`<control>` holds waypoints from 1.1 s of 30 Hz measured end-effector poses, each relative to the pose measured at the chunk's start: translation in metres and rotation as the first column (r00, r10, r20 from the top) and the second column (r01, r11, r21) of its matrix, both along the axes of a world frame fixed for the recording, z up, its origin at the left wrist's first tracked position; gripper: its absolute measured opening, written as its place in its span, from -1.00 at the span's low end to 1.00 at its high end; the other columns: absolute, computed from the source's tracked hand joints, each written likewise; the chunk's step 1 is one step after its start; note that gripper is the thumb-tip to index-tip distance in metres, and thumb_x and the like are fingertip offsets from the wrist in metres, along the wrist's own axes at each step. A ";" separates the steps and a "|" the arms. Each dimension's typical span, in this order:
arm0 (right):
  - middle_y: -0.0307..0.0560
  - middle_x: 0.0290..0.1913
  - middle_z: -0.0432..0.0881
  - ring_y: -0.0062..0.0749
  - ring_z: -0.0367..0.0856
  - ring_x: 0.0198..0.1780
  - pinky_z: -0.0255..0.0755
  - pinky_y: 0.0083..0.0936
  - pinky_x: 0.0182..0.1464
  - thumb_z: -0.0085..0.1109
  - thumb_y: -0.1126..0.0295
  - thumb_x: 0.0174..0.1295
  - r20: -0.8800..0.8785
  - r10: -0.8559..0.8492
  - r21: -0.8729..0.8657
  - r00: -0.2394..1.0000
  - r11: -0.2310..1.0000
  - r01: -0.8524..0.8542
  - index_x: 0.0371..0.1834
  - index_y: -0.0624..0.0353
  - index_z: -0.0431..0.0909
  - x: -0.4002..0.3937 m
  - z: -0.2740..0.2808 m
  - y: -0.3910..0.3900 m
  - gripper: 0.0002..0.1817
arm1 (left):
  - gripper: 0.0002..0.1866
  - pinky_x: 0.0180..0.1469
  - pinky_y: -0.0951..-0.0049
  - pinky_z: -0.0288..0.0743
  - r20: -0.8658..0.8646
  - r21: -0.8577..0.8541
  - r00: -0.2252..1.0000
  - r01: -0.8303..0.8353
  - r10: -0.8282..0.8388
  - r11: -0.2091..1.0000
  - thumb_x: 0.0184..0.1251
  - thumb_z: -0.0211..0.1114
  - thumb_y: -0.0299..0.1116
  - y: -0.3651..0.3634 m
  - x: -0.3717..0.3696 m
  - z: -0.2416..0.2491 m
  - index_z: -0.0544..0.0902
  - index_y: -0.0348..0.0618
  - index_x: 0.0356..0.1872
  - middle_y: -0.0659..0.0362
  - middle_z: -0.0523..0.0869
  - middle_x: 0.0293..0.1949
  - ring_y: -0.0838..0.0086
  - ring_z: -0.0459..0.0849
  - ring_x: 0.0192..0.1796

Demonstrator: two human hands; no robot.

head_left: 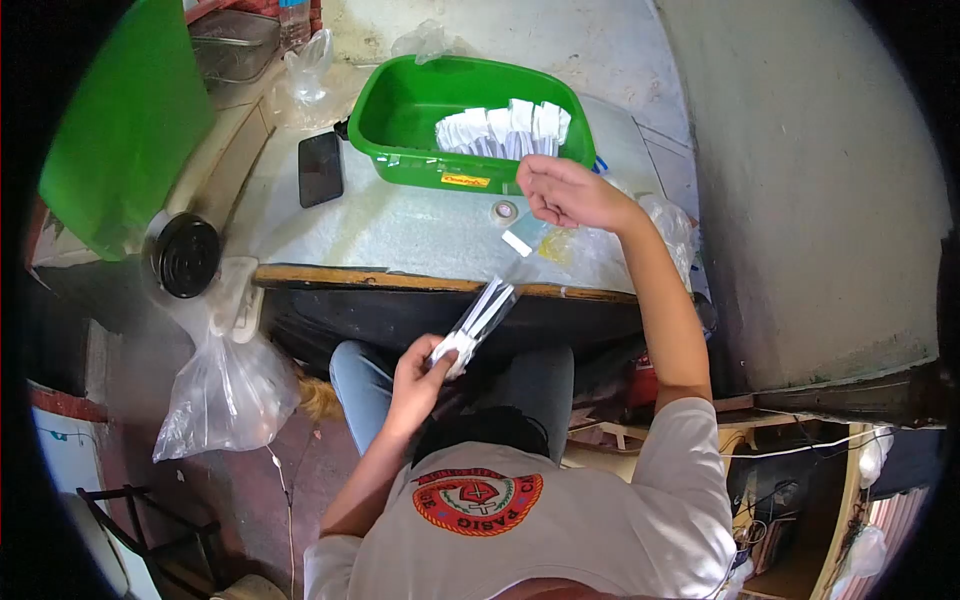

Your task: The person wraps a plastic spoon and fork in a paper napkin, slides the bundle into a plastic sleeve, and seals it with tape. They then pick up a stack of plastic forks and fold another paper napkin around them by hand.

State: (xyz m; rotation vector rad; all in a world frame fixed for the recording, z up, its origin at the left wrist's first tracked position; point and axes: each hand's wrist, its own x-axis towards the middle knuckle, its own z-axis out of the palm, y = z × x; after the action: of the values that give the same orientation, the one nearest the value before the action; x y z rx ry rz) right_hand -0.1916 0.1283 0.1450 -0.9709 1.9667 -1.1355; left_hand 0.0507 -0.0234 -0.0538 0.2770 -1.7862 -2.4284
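My left hand (418, 372) is closed around the lower end of a clear plastic packet (480, 312) with long white strips inside. The packet slants up and right over my lap, its far end by the table edge. My right hand (562, 194) is raised at the front right of a green basin (400, 165), fingers curled in; whatever they may hold is hidden. Inside the basin lie several similar white packets (500, 130). Below my right hand are a small roll of tape (504, 211) and a white-ended flat piece (518, 242) on the table.
A black phone (320, 170) lies left of the basin on the grey table (270, 220). Clear plastic bags (672, 232) are bunched at right. A filled plastic bag (225, 390) hangs at left, below a round black object (187, 255). A wall (800, 180) stands to the right.
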 end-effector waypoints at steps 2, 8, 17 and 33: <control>-0.32 -0.55 0.33 -0.73 0.24 -0.59 0.12 -0.72 -0.59 -0.17 0.36 0.50 -0.022 0.061 -0.051 0.998 0.997 -0.062 -0.25 0.12 0.35 0.006 -0.008 0.006 -0.85 | -0.94 -0.22 0.59 0.47 -0.022 -0.040 0.999 0.046 -0.047 0.998 0.42 0.18 -0.48 0.001 -0.020 0.010 0.57 -0.25 -0.23 0.24 0.66 -0.34 0.62 0.63 -0.31; -0.33 -0.45 0.28 -0.70 0.26 -0.48 0.14 -0.71 -0.47 -0.15 0.39 0.52 -0.092 0.142 -0.123 0.986 0.980 -0.153 -0.22 0.15 0.33 0.027 -0.012 0.030 -0.87 | -0.89 -0.26 0.59 0.48 -0.090 -0.065 0.986 0.132 -0.138 0.989 0.40 0.23 -0.45 0.012 -0.078 0.045 0.59 -0.30 -0.23 0.22 0.66 -0.37 0.64 0.61 -0.36; -0.31 -0.44 0.29 -0.62 0.26 -0.39 0.25 -0.62 -0.32 -0.08 0.37 0.49 -0.306 0.226 0.041 0.925 0.974 -0.225 -0.26 0.15 0.34 0.042 -0.006 0.058 -0.86 | -0.86 -0.15 0.57 0.51 -0.155 -0.027 0.948 0.277 -0.278 0.960 0.39 0.25 -0.43 0.037 -0.111 0.071 0.60 -0.30 -0.15 0.21 0.67 -0.27 0.63 0.61 -0.23; -0.09 -0.50 0.38 -0.32 0.40 -0.43 0.31 -0.41 -0.31 -0.08 0.26 0.48 -0.444 0.317 0.231 0.838 0.944 -0.235 -0.24 0.12 0.38 0.044 -0.005 0.075 -0.81 | -0.84 -0.11 0.55 0.53 -0.204 -0.019 0.925 0.323 -0.320 0.946 0.40 0.22 -0.46 0.047 -0.115 0.077 0.57 -0.32 -0.10 0.17 0.68 -0.23 0.57 0.65 -0.21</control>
State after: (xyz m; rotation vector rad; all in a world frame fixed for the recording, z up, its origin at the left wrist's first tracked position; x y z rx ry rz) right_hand -0.1472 0.2031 0.1402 -1.4952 2.1563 -0.5876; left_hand -0.0646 0.0237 0.0230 -0.2815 -1.8441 -2.5663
